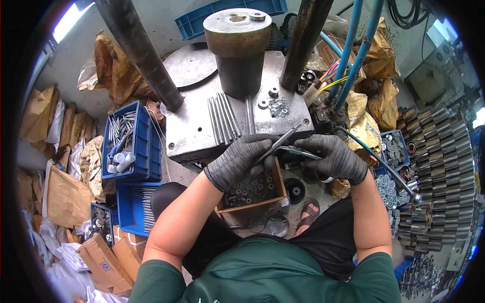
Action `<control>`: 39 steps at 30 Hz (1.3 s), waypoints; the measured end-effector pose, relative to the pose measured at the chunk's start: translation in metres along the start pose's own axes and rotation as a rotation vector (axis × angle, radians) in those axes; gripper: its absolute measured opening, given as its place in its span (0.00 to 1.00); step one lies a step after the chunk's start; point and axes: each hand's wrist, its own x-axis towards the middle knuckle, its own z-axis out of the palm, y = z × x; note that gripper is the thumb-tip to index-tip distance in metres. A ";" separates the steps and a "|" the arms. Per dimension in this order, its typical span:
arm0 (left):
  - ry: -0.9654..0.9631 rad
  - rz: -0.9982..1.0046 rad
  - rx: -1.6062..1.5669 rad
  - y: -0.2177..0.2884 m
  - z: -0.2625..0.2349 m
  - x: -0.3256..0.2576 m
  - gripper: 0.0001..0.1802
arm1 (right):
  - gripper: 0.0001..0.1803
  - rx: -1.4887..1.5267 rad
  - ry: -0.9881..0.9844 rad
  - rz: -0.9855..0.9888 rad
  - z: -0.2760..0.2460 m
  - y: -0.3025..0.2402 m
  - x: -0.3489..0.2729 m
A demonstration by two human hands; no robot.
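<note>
Both my hands wear dark grey gloves and meet just in front of the press table's near edge. My left hand (237, 160) is closed around a slim metal shaft (287, 137), tilted up to the right. My right hand (336, 155) is closed on a slim metal piece (305, 153) whose kind I cannot make out; its far end points at the left hand, near the shaft. Beyond the hands, several similar metal shafts (222, 118) lie side by side on the metal table (187, 134). A pile of small metal clips or rings (279, 108) lies to their right.
A thick press ram (237, 50) stands between two steel columns (144, 53). Below my hands is a box (252, 208) of small round parts. Blue bins (132, 169) stand at left, stacked metal cylinders (439, 177) at right. Blue hoses (353, 55) run beside the table.
</note>
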 end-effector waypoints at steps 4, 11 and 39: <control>-0.127 0.009 -0.032 0.003 -0.012 -0.004 0.24 | 0.31 0.464 -0.259 0.323 -0.013 0.003 -0.005; 0.036 0.104 -0.032 0.010 -0.035 -0.012 0.25 | 0.26 0.304 0.040 0.137 0.003 0.001 0.000; 1.015 0.647 1.516 0.018 -0.138 -0.018 0.19 | 0.18 -0.944 0.460 -0.409 0.037 0.071 0.068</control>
